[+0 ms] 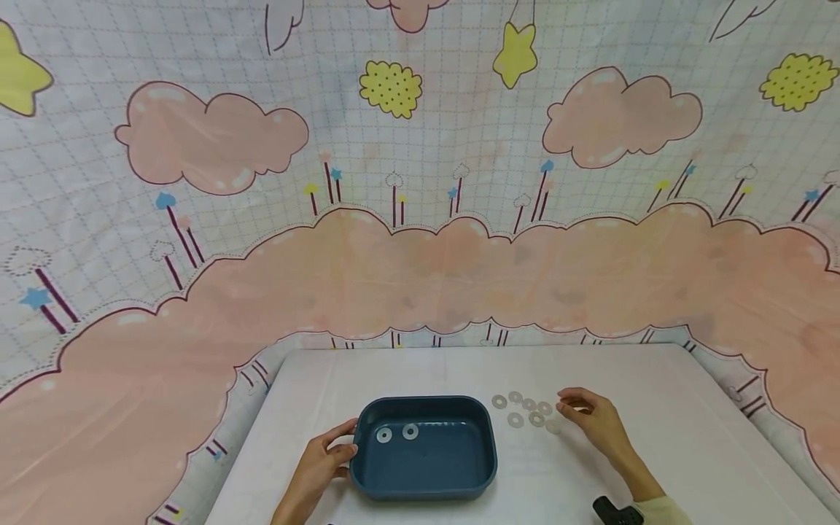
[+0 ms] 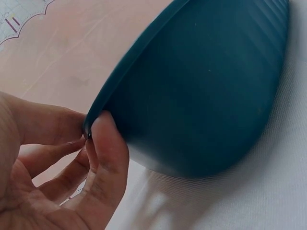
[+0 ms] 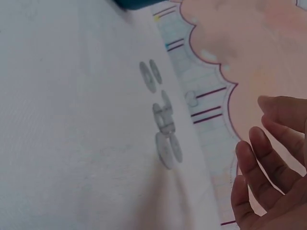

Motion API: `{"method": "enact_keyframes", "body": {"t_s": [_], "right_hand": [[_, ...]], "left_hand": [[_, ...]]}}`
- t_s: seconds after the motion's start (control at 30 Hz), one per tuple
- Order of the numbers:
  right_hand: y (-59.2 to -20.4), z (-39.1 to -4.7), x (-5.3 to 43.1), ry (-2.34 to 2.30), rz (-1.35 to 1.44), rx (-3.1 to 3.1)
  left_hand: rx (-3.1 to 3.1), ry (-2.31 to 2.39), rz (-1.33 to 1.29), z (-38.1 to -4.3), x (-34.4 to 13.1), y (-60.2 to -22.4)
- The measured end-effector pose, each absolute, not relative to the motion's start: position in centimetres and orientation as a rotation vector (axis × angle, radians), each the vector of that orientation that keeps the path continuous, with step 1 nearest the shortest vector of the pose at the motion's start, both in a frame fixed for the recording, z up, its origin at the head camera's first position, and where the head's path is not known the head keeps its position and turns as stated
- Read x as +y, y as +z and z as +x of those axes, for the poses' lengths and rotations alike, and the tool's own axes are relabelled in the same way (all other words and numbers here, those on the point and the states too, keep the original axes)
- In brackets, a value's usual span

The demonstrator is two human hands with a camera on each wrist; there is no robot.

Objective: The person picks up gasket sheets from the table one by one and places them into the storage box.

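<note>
My left hand [image 1: 319, 461] holds the left rim of a dark blue rectangular basin [image 1: 426, 469]. In the left wrist view the thumb and fingers [image 2: 109, 158] pinch the edge of the basin [image 2: 192, 91]. Two pale flat rings, like washers [image 1: 410, 432], lie inside the basin toward its upper left. Several more flat rings [image 1: 515, 420] lie in a loose group on the table to the basin's right. Just right of that group my right hand [image 1: 599, 424] hovers, fingers loosely bent. The right wrist view shows this hand [image 3: 273, 177] holding nothing, apart from the rings [image 3: 164, 149].
The basin and rings are on a white-covered table [image 1: 367, 372]. Behind it hangs a cloth [image 1: 420, 284] printed with clouds and stars. A black device [image 1: 617, 512] is strapped at the right wrist, by a pale sleeve [image 1: 663, 512].
</note>
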State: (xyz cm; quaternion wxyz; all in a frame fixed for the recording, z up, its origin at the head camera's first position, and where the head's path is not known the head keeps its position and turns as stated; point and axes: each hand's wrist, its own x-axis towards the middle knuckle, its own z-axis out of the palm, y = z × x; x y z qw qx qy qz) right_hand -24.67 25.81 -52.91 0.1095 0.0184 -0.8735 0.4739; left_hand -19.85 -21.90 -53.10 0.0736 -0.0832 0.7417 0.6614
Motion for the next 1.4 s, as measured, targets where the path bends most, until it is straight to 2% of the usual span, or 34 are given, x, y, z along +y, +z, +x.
{"method": "enact_keyframes", "body": {"t_s": [0.6, 1.4], "right_hand": [[-55.9, -26.9, 26.0, 1.358, -0.038, -2.672], [-56.9, -27.9, 25.7, 1.193, -0.014, -2.834]], "left_hand": [[2.229, 1.981, -0.236, -19.5, -21.8, -53.0], [2.211, 1.991, -0.231, -19.9, -21.9, -52.9]]}}
